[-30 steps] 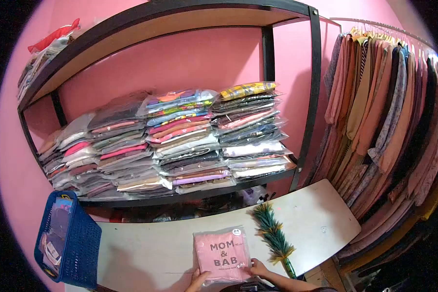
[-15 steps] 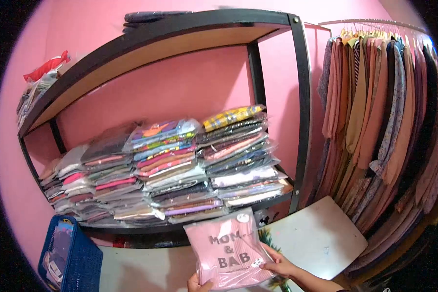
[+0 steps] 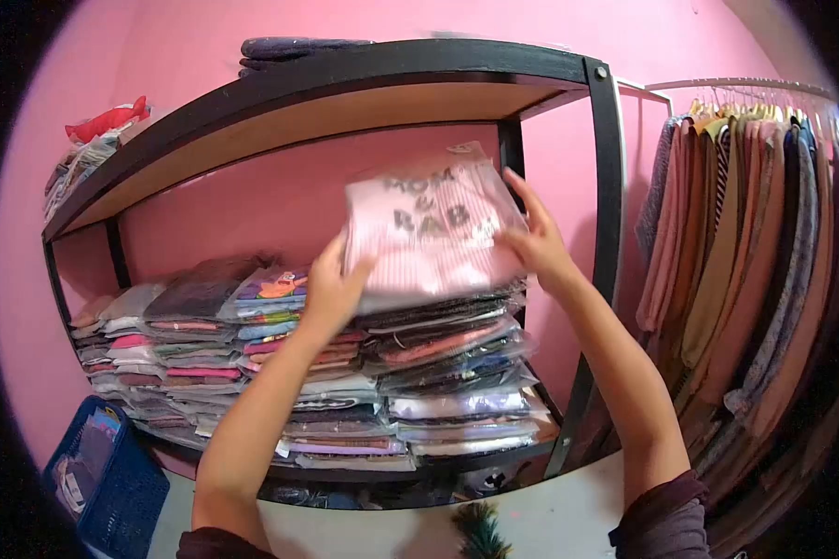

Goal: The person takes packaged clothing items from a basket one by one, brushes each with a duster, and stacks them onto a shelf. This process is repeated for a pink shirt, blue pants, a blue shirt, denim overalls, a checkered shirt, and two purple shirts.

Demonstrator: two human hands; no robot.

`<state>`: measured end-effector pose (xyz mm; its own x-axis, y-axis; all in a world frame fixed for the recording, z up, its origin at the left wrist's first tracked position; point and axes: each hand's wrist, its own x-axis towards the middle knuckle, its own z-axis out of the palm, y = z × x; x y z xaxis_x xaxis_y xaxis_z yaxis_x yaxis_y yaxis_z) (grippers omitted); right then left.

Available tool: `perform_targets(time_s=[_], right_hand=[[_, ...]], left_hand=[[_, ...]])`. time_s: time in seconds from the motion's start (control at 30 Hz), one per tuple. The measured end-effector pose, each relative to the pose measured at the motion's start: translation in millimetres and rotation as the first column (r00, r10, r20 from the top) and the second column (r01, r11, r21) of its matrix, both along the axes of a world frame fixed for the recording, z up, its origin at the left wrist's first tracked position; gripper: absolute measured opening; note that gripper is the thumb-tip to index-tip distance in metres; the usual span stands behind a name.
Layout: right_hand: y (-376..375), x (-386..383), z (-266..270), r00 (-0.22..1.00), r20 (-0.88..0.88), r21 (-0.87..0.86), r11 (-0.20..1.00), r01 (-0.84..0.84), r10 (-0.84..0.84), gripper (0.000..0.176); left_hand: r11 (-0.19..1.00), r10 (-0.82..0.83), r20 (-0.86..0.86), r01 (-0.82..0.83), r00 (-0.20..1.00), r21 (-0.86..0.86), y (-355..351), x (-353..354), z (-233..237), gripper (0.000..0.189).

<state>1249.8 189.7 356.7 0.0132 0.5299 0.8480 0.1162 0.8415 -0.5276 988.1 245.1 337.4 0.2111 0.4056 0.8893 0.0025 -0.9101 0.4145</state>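
Note:
A folded pink garment in a clear plastic bag [image 3: 429, 247], with dark print on the bag, is held up in front of the shelf, slightly blurred. My left hand [image 3: 334, 284] grips its left edge, thumb on the front. At the right edge, my right hand [image 3: 542, 244] pinches it with the thumb in front and a finger stretched up beside it. Just below and behind the bag is the right-hand stack of bagged clothes [image 3: 457, 373], its top hidden by the bag.
More stacks of bagged clothes [image 3: 196, 340] fill the black-framed shelf [image 3: 494, 63] to the left. Hangers with garments [image 3: 717, 242] line a rack at right. A blue basket [image 3: 126, 494] stands low at left, and a green tinsel-like plant [image 3: 478, 533] near the bottom.
Both hands have lifted the bagged pink garment from low near the floor up to the right-hand stack. The yellow bag on top of that stack is now hidden. The view has shifted slightly.

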Motion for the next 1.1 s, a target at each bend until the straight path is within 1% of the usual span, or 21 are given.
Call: perform_targets(time_s=[0.03,0.07,0.1,0.13,0.17,0.23,0.27,0.33,0.43,0.47,0.5,0.57,0.63,0.7,0.8,0.87,0.9,0.97,1.0,1.03,1.1], right_hand=[[22.2,3.5,10.3,0.998,-0.067,-0.018,1.0,-0.019,0.017,0.072],[42.3,9.9,14.5,0.998,-0.051,-0.047,0.998,0.036,-0.039,0.071],[63.4,16.2,13.3,0.995,-0.034,-0.074,0.993,0.094,-0.096,0.07],[99.6,23.9,0.0,0.97,-0.042,-0.039,0.971,0.237,-0.239,0.064],[125.9,30.2,-12.9,0.925,-0.057,-0.006,0.926,0.377,-0.376,0.058],[125.2,28.1,-35.1,0.716,0.33,-0.147,0.716,0.683,-0.615,0.041],[125.4,29.6,-41.0,0.713,0.331,-0.145,0.714,0.685,-0.618,0.041],[123.9,29.1,-51.6,0.873,0.228,-0.387,0.782,0.488,-0.432,0.019],[109.0,21.6,-44.3,0.906,0.131,-0.42,0.805,0.419,-0.403,0.016],[98.6,17.6,-38.1,0.85,0.228,-0.364,0.769,0.526,-0.474,0.016],[96.3,16.4,-36.2,0.851,0.233,-0.374,0.764,0.526,-0.471,0.016],[95.9,15.1,-34.3,0.726,0.335,-0.166,0.721,0.673,-0.601,0.016],[93.4,13.2,-33.7,0.751,0.322,-0.196,0.736,0.648,-0.576,0.017],[87.1,10.7,-32.4,0.668,0.376,-0.129,0.677,0.724,-0.642,0.03],[96.6,15.1,-36.6,0.58,0.37,-0.073,0.6,0.797,-0.725,0.026],[95.8,21.6,-37.8,0.599,0.383,-0.107,0.61,0.785,-0.703,0.022],[91.6,21.7,-37.7,0.62,0.394,-0.142,0.621,0.771,-0.679,0.02],[82.4,21.0,-39.3,0.623,0.383,-0.161,0.615,0.772,-0.682,0.021],[75.1,18.8,-39.3,0.626,0.371,-0.176,0.61,0.772,-0.685,0.022],[63.8,14.6,-39.5,0.628,0.373,-0.182,0.61,0.772,-0.683,0.022],[39.5,4.8,-48.0,0.569,0.273,-0.094,0.567,0.818,-0.776,0.026]], left_hand=[[0.996,0.082,-0.016,-0.082,0.996,0.028,18.5,7.6,15.7,0.038],[0.995,-0.006,0.057,0.012,0.998,-0.096,37.6,16.7,24.8,0.039],[0.996,-0.003,0.061,0.009,0.998,-0.094,63.9,21.9,18.6,0.039],[0.966,0.232,0.014,-0.228,0.973,-0.124,94.3,26.9,10.0,0.044],[0.881,0.451,-0.04,-0.452,0.892,-0.143,111.1,31.1,5.3,0.05],[0.748,0.46,-0.245,-0.521,0.853,-0.41,81.0,42.0,-12.4,0.056],[0.722,0.4,-0.226,-0.457,0.888,-0.52,92.9,40.3,-24.2,0.059],[0.716,0.362,-0.216,-0.419,0.907,-0.558,87.3,37.6,-24.4,0.059],[0.715,0.318,-0.218,-0.384,0.923,-0.584,94.1,32.0,-26.1,0.061],[0.717,0.36,-0.24,-0.432,0.902,-0.547,95.5,30.3,-24.4,0.061],[0.717,0.401,-0.258,-0.477,0.879,-0.509,93.6,29.1,-22.4,0.061],[0.707,0.414,-0.274,-0.496,0.868,-0.504,81.7,27.5,-18.0,0.061],[0.714,0.396,-0.251,-0.468,0.883,-0.521,78.7,24.9,-16.9,0.062],[0.709,0.405,-0.251,-0.475,0.879,-0.52,76.8,25.3,-17.3,0.062],[0.71,0.469,-0.243,-0.526,0.849,-0.468,71.4,23.0,-17.7,0.06],[0.707,0.551,-0.286,-0.621,0.784,-0.34,58.0,18.6,-17.2,0.062],[0.707,0.549,-0.289,-0.62,0.785,-0.342,57.5,14.0,-20.7,0.062],[0.709,0.69,-0.264,-0.703,0.675,0.057,56.7,1.5,-31.2,0.064],[0.71,0.688,-0.269,-0.702,0.674,0.055,45.6,0.2,-35.1,0.064],[0.693,0.719,-0.209,-0.706,0.663,0.145,26.5,-0.7,-37.6,0.062],[0.688,0.722,-0.132,-0.683,0.679,0.246,-11.3,-11.2,-48.3,0.058]])
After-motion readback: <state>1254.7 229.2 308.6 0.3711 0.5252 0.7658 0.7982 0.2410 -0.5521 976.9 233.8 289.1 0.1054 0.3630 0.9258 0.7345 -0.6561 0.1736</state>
